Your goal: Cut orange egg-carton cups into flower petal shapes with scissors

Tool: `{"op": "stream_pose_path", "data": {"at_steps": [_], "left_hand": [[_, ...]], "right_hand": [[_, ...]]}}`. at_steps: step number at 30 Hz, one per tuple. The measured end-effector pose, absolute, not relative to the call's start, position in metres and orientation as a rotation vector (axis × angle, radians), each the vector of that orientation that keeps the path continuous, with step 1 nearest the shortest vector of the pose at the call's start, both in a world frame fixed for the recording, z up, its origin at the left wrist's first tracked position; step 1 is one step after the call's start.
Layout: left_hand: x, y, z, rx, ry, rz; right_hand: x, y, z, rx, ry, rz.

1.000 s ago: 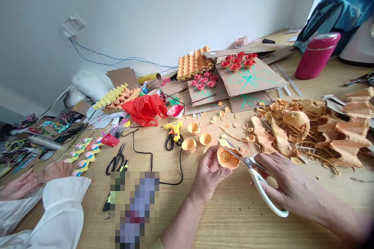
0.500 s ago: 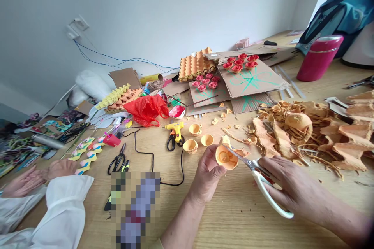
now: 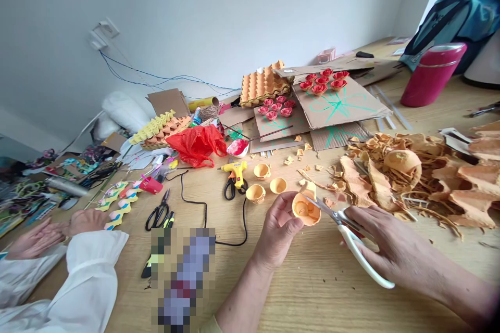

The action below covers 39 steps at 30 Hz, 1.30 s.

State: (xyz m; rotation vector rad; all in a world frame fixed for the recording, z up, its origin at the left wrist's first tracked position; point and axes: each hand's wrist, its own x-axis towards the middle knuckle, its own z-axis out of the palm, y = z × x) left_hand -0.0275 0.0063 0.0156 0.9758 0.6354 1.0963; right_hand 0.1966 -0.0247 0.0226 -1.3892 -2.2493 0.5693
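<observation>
Between the fingers and thumb of my left hand (image 3: 279, 229) is an orange egg-carton cup (image 3: 305, 212), its hollow side facing me. My right hand (image 3: 385, 244) is closed around the white handles of a pair of scissors (image 3: 335, 214). The scissor blades reach the upper edge of the cup, where a flap stands up. Three loose carton cups (image 3: 278, 186) sit on the table just beyond my left hand. Beside them lies a yellow glue gun (image 3: 236, 171), with black-handled scissors under it.
Torn carton scraps (image 3: 402, 166) pile up at the right, near a pink bottle (image 3: 433, 75). Red paper flowers (image 3: 321, 83) rest on cardboard (image 3: 344, 106) behind. A red bag (image 3: 199, 145) lies left of centre. Another person's hands (image 3: 84, 222) rest at the far left.
The scissor blades have closed somewhat at the cup's edge. The view has shifted slightly, and my left hand still keeps hold of the cup.
</observation>
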Motion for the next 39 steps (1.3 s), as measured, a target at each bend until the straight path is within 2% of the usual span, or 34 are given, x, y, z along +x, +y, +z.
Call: {"op": "stream_pose_path", "data": {"at_steps": [14, 26, 34, 39], "left_hand": [[-0.026, 0.008, 0.015, 1.059, 0.621, 1.036], [-0.026, 0.006, 0.016, 0.886, 0.603, 1.052], [-0.024, 0.007, 0.018, 0.880, 0.489, 1.073], [-0.018, 0.003, 0.022, 1.052, 0.572, 1.121]], "right_hand": [[0.196, -0.024, 0.022, -1.241, -2.274, 0.475], [0.197, -0.031, 0.024, -1.361, -2.329, 0.645], [0.197, -0.028, 0.019, -1.324, -2.337, 0.531], [0.198, -0.024, 0.015, -1.386, -2.339, 0.469]]}}
